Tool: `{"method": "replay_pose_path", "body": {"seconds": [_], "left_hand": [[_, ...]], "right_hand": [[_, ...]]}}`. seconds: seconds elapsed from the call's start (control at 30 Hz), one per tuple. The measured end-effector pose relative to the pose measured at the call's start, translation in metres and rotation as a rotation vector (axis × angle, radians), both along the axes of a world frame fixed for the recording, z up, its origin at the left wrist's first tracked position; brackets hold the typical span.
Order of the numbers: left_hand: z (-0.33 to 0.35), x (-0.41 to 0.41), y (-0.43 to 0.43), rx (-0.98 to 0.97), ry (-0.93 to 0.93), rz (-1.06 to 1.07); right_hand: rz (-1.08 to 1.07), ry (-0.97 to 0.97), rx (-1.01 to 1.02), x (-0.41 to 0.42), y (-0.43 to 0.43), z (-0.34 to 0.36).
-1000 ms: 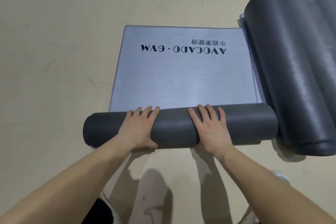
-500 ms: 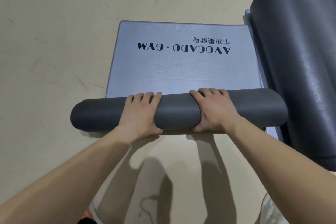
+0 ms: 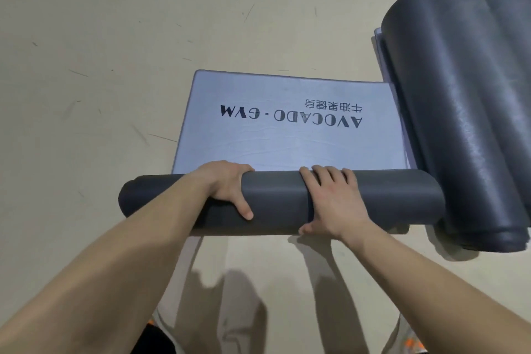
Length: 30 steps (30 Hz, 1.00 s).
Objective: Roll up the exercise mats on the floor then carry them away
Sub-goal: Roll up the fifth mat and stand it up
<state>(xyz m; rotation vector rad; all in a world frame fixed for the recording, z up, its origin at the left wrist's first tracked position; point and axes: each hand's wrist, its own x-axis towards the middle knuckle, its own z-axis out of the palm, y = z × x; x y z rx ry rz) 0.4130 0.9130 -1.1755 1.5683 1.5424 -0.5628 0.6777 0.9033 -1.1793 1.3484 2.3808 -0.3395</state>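
While the dark grey roll [image 3: 275, 201] lay across the floor [image 3: 86, 66] with its long axis running left to right, both hands were wrapped over its top. The left hand [image 3: 227, 187] curled round the roll left of its middle, fingers hooked over the far side and the thumb pressed on the near face. The right hand [image 3: 330, 198] clasped it just right of the middle, fingers over the crest and the thumb low on the near side. Neither hand was flat; each gripped the roll.

Beyond the roll, the unrolled part of the mat [image 3: 287, 146] stretched away from the person, pale grey and flat on the floor, its far short edge parallel to the roll. Black lettering [image 3: 290, 118] reading "AVOCADO · GYM", with smaller characters beyond it, stood upside down from the person's side.

Toward the floor's right edge lay the rolled mats [image 3: 459, 109], dark grey and side by side, their long axes running away from the person, at right angles to the held roll. The right end of the roll lay just beside the nearest of them; whether they touched could not be told.
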Motion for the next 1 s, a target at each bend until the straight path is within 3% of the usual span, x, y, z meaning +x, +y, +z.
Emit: {"method": "replay_pose_path", "body": {"seconds": [0.1,0.2,0.27,0.33,0.4,0.5,0.57,0.7,0.93,1.0], "left_hand": [[-0.002,0.009,-0.026,0.253,0.089,-0.039],[-0.015,0.03,-0.074,0.514,0.276,-0.094],[-0.023,0.031,-0.072,0.537,0.299,-0.077],[-0.028,0.021,-0.044,0.564,0.249,-0.055],[-0.024,0.005,-0.009,0.471,0.161,-0.057],[-0.023,0.003,0.01,0.381,0.136,-0.078],[-0.031,0.016,-0.002,0.497,0.207,-0.073],[-0.043,0.026,-0.014,0.729,0.299,-0.061],[-0.01,0.023,-0.026,0.414,0.235,-0.223],[-0.005,0.024,-0.035,0.298,0.202,-0.254]], "right_hand": [[0.0,-0.013,0.015,-0.003,0.001,-0.002],[-0.006,-0.011,-0.133,-0.016,0.041,0.009],[-0.009,-0.001,-0.186,-0.021,0.056,0.01],[-0.05,0.043,-0.077,-0.021,0.051,0.004],[-0.019,0.021,0.087,-0.017,0.034,-0.005],[0.048,-0.013,0.15,-0.009,0.032,-0.02],[0.071,-0.014,0.164,-0.011,0.054,-0.024],[0.127,-0.051,0.005,-0.023,0.097,-0.016],[0.114,-0.106,-0.325,-0.027,0.072,0.013],[0.11,-0.067,-0.319,-0.015,0.043,0.011]]}}
